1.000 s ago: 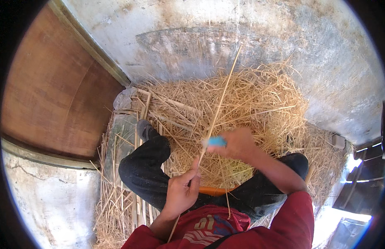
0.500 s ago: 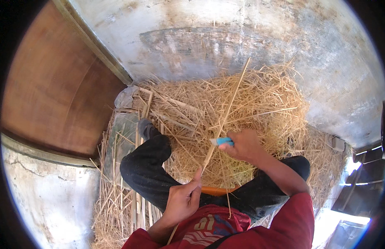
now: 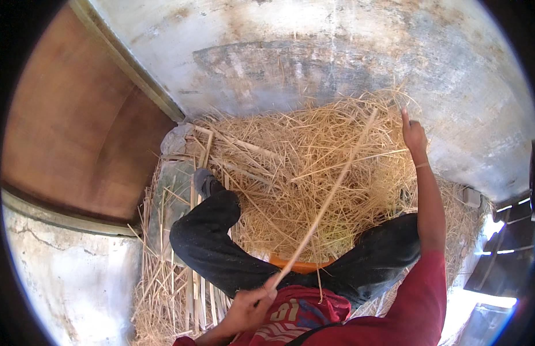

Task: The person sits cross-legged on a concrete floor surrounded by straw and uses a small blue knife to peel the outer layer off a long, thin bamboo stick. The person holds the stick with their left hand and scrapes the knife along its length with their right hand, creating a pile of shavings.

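Right hand (image 3: 415, 137) swung far forward, outstretched | grip unclear | left fingers (image 3: 260, 300) clasping strip (image 3: 326, 200)

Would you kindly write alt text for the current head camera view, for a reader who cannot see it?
A seated person's left hand grips a long pale strip slanting up over a straw heap, while the right hand is stretched out near the heap's far right edge. Behind stands a stained pale wall.
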Tool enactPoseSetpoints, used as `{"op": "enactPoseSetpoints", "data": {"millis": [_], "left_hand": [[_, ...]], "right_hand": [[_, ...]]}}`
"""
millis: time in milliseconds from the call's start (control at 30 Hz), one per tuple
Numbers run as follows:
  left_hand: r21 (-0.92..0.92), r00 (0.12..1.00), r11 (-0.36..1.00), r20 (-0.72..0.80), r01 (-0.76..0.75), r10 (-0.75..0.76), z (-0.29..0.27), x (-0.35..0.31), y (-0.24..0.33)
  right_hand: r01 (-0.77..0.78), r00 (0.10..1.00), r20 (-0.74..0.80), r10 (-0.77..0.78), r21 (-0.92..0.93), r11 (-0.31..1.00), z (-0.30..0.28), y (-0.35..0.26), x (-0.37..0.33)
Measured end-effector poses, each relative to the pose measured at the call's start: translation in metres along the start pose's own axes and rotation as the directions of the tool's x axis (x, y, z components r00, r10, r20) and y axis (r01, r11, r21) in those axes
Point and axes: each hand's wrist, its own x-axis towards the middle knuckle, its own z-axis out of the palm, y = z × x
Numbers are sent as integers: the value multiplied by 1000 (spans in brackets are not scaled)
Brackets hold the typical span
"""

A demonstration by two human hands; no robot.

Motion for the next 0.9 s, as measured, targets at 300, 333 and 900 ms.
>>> {"op": "enactPoseSetpoints", "data": {"millis": [300, 333, 900], "left_hand": [[-349, 983, 929, -90, 120, -161, 4, 80, 8], [-336, 984, 934, -90, 118, -157, 5, 81, 13], [-187, 987, 980, -133, 61, -87, 7, 73, 22]], "right_hand": [[714, 491, 334, -805, 375, 591, -51, -156, -224], [716, 465, 338, -818, 400, 573, -50, -157, -230], [853, 469, 39, -882, 238, 464, -23, -157, -197]]}}
